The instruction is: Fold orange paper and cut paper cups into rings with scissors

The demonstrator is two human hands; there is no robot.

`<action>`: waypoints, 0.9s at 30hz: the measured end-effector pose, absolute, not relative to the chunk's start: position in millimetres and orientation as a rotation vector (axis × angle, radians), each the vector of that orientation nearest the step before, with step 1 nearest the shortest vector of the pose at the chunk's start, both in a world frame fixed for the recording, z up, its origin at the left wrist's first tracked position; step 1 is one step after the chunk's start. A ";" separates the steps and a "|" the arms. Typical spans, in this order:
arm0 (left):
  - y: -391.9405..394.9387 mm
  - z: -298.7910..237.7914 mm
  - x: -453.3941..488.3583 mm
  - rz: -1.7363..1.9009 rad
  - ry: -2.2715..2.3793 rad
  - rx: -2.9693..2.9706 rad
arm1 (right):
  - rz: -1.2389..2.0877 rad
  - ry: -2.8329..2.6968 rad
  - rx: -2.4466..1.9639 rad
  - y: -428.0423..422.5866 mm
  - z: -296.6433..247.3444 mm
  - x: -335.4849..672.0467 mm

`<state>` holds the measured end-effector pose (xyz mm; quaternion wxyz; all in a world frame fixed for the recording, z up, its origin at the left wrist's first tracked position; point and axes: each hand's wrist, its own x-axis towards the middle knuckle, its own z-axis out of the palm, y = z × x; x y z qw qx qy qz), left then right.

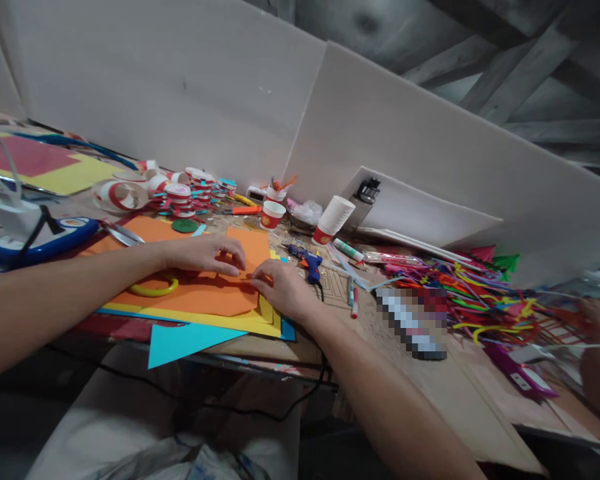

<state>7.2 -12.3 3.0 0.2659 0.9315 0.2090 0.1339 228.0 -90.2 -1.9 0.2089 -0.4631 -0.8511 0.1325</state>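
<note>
Bare forearms (80,297) cross the surface's (517,408) near edge; left hand (200,254) and right hand (283,287) nearly meet over orange paper (215,301) there, fingers loosely curled, whether grasping anything I cannot tell. Striped cup crafts (179,199) toward the far edge look assembled; stacked paper cups (337,215) seem uncut.

Orange paper (205,297), apparently flat
</note>
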 end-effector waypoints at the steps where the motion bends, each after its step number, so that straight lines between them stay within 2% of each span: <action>1: -13.3 3.2 7.7 0.347 0.568 2.503 | 0.345 -2.348 -1.315 -89.7 -1.8 226.9; 15: -17.9 1.3 16.1 0.154 0.703 2.482 | 0.411 -2.297 -1.408 -85.6 -5.3 224.9; 27: -19.0 -0.7 19.2 0.134 0.718 2.486 | 0.309 -2.319 -1.320 -84.0 -11.7 224.3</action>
